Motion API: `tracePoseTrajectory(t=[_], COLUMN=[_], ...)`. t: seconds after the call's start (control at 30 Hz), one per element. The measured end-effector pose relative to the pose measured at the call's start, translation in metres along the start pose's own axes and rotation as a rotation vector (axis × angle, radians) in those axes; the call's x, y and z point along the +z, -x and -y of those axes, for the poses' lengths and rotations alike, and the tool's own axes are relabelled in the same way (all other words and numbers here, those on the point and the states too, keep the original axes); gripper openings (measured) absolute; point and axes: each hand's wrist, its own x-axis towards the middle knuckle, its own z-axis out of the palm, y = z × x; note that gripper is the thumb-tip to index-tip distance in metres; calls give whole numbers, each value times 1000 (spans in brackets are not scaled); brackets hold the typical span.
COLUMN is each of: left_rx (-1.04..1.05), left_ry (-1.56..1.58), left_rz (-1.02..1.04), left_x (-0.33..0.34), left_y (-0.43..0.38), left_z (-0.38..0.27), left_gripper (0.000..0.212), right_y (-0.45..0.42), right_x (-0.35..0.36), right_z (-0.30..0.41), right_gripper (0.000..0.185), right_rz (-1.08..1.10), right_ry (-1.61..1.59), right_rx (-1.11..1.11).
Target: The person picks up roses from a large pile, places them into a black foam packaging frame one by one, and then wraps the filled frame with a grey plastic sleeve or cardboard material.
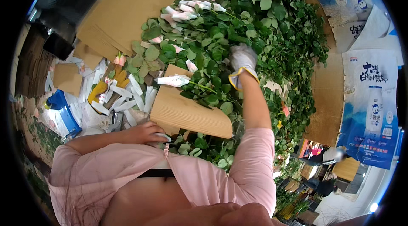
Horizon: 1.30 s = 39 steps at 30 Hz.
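Observation:
My right hand (244,57), in a pale glove with a yellow-edged cuff, reaches into a large heap of leafy rose stems (274,31). Leaves and blur hide its fingers, so its grip cannot be made out. Close to my body, my bare left hand (147,133) curls around a small white sleeve (164,136), mostly hidden. Between the hands lies a bent sheet of corrugated cardboard (191,116). A rose in a white foam net sleeve (173,81) rests across its far part, green stem pointing right. Several more sleeved rose heads (185,10) line the heap's left side.
Loose white net sleeves (122,98), yellow gloves (98,92), a stapler (116,120), a blue tool (68,114) and a pink rose (120,59) lie left. Flat cardboard (127,12) spreads behind. Printed blue-and-white sheeting (369,108) borders the right; people (331,155) appear beyond.

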Motion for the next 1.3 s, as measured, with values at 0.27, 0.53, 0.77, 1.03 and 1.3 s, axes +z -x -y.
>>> tracePoseTrajectory(t=[0.27, 0.53, 0.77, 1.03, 1.3], left_rx=[-17, -26, -154, -138, -76], left_ry=[41, 96, 217, 66, -255], left_rz=[-158, -120, -189, -95, -228], left_x=[-2, -13, 29, -5, -16], left_y=[-3, -7, 0, 3, -5], left_z=[-1, -8, 12, -7, -17], left_gripper=[62, 52, 61, 57, 61], right_y=[94, 82, 75, 276, 318], right_x=[-75, -62, -93, -168, 58], right_z=[-22, 41, -5, -18, 35], right_gripper=[27, 42, 41, 41, 46], right_rz=[-166, -36, -173, -157, 303], right_ry=[-428, 5, -271, -442, -44], right_rx=[62, -236, -226, -96, -135])
